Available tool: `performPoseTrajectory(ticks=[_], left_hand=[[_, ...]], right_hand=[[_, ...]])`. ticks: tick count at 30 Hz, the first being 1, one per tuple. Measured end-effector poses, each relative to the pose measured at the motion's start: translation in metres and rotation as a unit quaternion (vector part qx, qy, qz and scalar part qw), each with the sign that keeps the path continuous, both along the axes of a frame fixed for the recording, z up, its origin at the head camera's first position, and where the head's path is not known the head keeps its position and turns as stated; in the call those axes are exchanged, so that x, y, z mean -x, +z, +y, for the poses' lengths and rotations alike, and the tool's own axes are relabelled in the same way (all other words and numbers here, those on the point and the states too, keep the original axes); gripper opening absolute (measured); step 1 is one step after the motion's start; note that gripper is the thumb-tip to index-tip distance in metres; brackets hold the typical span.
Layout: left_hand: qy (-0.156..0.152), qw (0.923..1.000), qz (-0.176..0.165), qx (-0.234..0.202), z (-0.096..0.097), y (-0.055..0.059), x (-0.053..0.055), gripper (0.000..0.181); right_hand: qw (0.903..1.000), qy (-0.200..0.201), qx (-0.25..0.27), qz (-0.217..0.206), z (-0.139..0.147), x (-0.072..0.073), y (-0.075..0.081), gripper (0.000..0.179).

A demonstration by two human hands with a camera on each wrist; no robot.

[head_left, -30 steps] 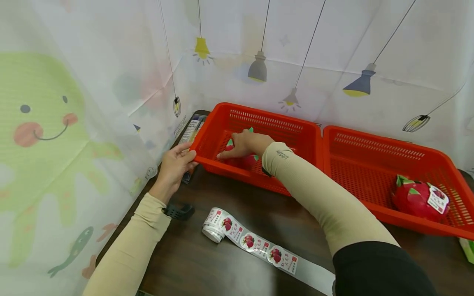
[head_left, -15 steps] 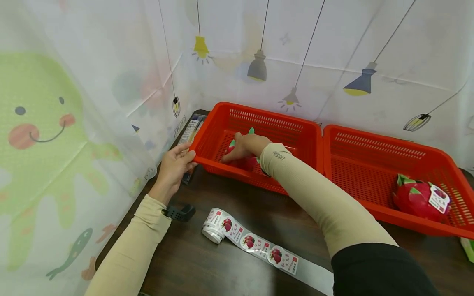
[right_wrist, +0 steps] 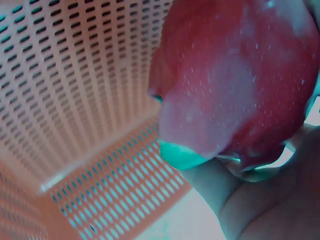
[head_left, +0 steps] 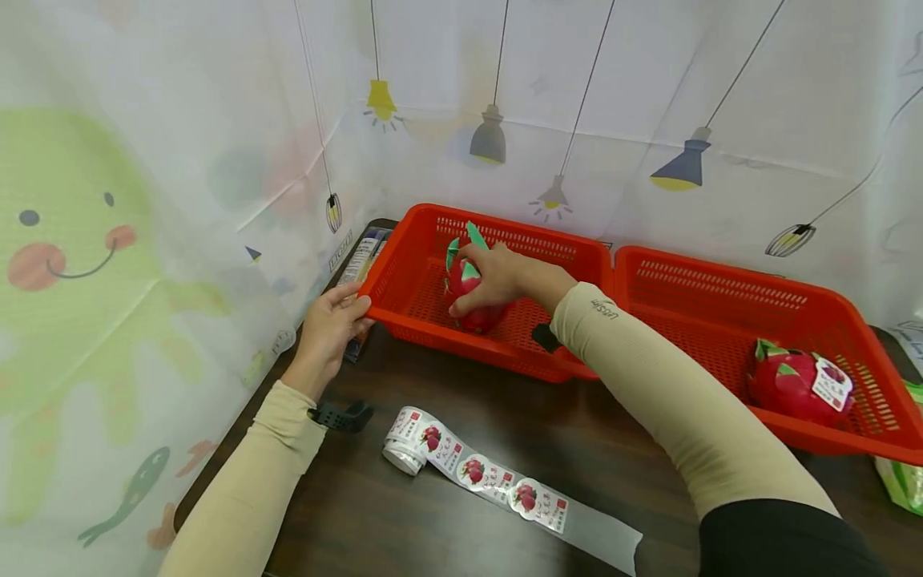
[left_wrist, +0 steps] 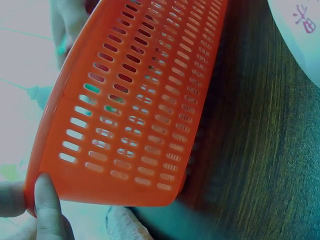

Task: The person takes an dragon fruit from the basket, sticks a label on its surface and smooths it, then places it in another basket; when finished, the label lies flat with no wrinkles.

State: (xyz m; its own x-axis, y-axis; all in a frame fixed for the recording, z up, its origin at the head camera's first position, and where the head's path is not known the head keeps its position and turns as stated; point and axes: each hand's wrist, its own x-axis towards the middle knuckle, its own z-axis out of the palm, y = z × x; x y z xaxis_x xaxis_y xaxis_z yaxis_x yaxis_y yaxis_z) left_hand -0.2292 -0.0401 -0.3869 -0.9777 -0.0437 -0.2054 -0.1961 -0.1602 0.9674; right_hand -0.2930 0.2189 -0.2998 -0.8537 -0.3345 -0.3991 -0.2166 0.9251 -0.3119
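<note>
The left hand (head_left: 330, 330) pinches the left basket (head_left: 447, 340) at its rim; the right hand (head_left: 502, 276) grips a fruit (right_wrist: 235, 95) inside.

Right grip (head_left: 499, 279) holds dragon fruit (head_left: 479, 320) in red basket (head_left: 461, 340)
At the dragon fruit's nine o'clock, left grip (head_left: 328, 332) holds the red basket; at six, a label strip (head_left: 500, 483).

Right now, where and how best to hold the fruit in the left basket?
Probably grip the fruit round its fat middle, from above and right, as the right hand does: its body is rounded, the basket walls it in, and its leaves stick out far-left.
</note>
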Motion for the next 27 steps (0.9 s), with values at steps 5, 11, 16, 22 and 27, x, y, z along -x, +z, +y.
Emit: performPoseTrajectory(ticks=[5, 11, 16, 22, 27], left_hand=[[0.000, 0.9999, -0.013, 0.003, -0.005, -0.002, 0.005, 0.051], [0.002, 0.9999, -0.012, 0.006, -0.013, -0.004, 0.011, 0.052], [0.010, 0.9999, -0.013, 0.003, -0.020, -0.005, 0.014, 0.053], [0.016, 0.9998, -0.010, -0.001, -0.026, -0.003, 0.014, 0.052], [0.015, 0.9998, -0.012, 0.003, -0.028, -0.002, 0.013, 0.053]], right_hand=[[0.9983, 0.010, 0.037, 0.045, 0.015, -0.015, 0.020, 0.094], [0.9944, 0.029, 0.035, 0.096, 0.038, -0.035, 0.043, 0.089], [0.9913, 0.033, 0.048, 0.118, 0.056, -0.059, 0.057, 0.087], [0.9894, 0.021, 0.091, 0.112, 0.078, -0.106, 0.063, 0.089], [0.9877, 0.015, 0.103, 0.117, 0.096, -0.155, 0.056, 0.097]])
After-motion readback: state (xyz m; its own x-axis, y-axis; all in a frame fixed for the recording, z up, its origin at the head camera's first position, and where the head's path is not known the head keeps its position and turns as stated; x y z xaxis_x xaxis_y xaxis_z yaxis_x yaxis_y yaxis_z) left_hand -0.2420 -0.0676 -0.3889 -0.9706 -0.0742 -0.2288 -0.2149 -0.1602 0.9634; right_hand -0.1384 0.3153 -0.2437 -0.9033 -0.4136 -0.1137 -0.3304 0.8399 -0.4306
